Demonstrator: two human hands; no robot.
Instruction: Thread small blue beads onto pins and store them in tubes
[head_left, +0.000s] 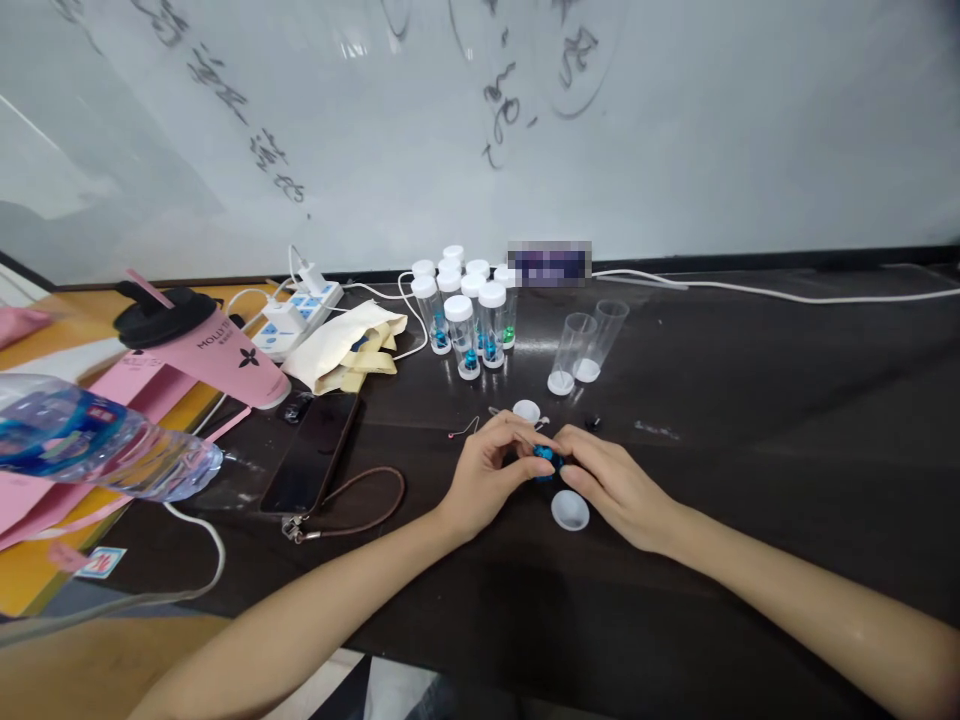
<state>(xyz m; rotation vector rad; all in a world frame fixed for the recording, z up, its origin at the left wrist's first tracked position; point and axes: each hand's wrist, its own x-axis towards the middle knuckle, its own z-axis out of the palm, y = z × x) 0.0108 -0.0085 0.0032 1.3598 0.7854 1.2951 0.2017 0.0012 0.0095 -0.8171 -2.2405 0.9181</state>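
Blue piece (544, 459) sits between two hands, above the dark table (787, 450). From where I stand, the left hand (486, 472) pinches it with thumb and fingers; the right hand (628, 490) meets it from the right, though I can't tell whether that one grips. Fingers hide its long axis. Closest around are a near cap (571, 510) and a far cap (526, 411); beyond stand two uncapped tubes (573, 348) and, leftward, capped tubes (462, 330).
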